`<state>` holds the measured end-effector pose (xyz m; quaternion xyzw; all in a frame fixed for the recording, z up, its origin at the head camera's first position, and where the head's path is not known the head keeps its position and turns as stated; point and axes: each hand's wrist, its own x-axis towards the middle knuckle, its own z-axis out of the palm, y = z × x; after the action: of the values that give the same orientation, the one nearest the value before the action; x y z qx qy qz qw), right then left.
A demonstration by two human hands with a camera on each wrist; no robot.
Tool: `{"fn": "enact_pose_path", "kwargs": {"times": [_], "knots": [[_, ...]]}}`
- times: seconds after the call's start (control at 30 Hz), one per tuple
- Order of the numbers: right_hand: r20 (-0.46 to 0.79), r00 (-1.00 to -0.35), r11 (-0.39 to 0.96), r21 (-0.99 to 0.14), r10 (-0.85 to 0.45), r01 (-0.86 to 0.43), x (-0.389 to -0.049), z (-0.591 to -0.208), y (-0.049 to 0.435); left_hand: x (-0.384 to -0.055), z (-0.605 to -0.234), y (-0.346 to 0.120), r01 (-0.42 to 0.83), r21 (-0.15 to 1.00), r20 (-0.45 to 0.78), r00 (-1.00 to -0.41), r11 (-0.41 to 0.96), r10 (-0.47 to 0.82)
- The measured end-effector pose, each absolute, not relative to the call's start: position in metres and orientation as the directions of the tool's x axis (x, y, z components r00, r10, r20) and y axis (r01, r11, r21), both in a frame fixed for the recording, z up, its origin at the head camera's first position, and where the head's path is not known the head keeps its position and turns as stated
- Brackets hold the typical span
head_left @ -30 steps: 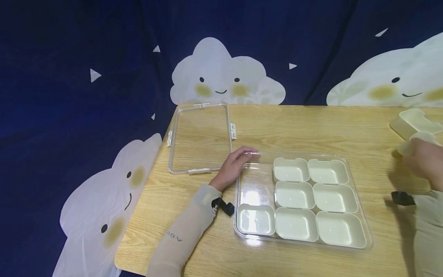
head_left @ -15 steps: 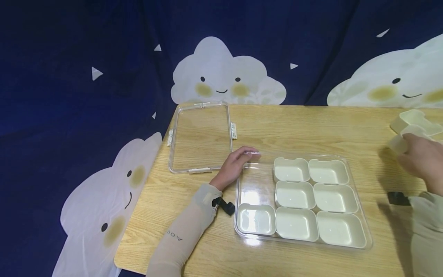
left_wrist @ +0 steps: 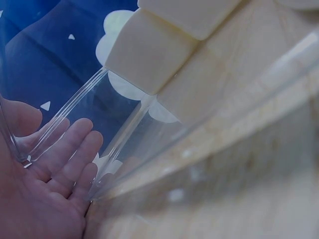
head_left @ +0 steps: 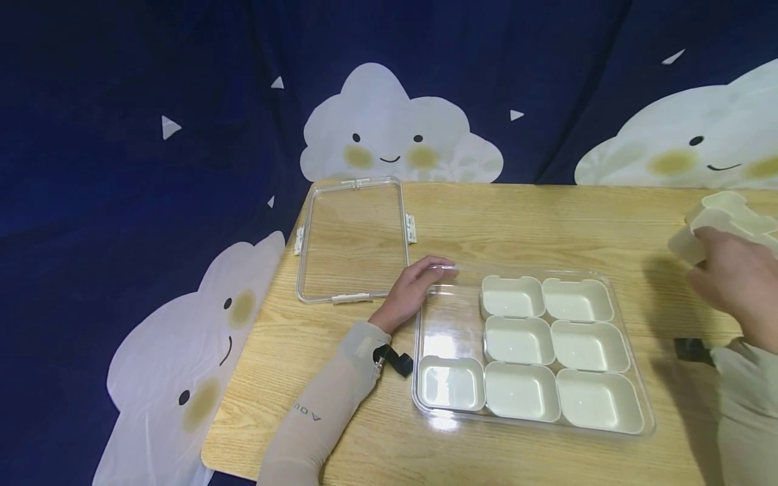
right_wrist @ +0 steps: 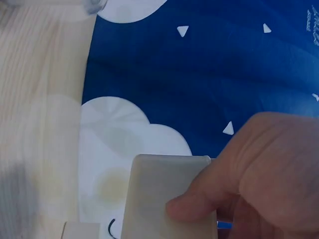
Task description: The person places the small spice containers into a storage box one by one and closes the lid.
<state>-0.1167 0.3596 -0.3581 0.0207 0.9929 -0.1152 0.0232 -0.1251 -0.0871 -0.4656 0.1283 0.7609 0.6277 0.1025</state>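
A clear plastic box [head_left: 439, 317] holds several small cream bins [head_left: 519, 341] in rows, with one cream bin [head_left: 452, 383] at its front left corner. My left hand [head_left: 408, 293] holds the box's back left corner. The left wrist view shows its fingers [left_wrist: 75, 154] seen through the clear wall, lying along the outside, with the thumb [left_wrist: 22, 118] above the rim. Over to the right, my right hand [head_left: 738, 287] pinches another cream bin [right_wrist: 159, 194] above the table, its thumb [right_wrist: 192, 204] pressed on the bin's flat face. The hand's other fingers are mostly hidden.
Behind the left hand lies a clear lid [head_left: 354, 239] with white side clips. One more cream bin [head_left: 726, 202] stands at the far right, partly covered by the held one. A dark blue cloud-print curtain [head_left: 535, 61] hangs behind the wooden table [head_left: 547, 226].
The right hand and its cream bin have moved a little left, toward the clear box. My left hand stays on the box corner, and the box has not moved.
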Motion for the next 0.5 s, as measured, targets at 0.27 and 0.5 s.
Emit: {"fn": "enact_pose_path", "kwargs": {"times": [0.27,0.5], "knots": [[-0.035,-0.998,0.968,-0.244,0.046,0.054,-0.109,-0.348,0.34,-0.126,-0.467,-0.088,0.083,0.981,0.018,-0.941,0.178,0.339],[0.094,-0.991,0.959,-0.26,-0.096,-0.117,-0.105,-0.344,0.328,-0.125,-0.466,-0.088,0.093,0.977,0.025,-0.944,0.193,0.33]]}}
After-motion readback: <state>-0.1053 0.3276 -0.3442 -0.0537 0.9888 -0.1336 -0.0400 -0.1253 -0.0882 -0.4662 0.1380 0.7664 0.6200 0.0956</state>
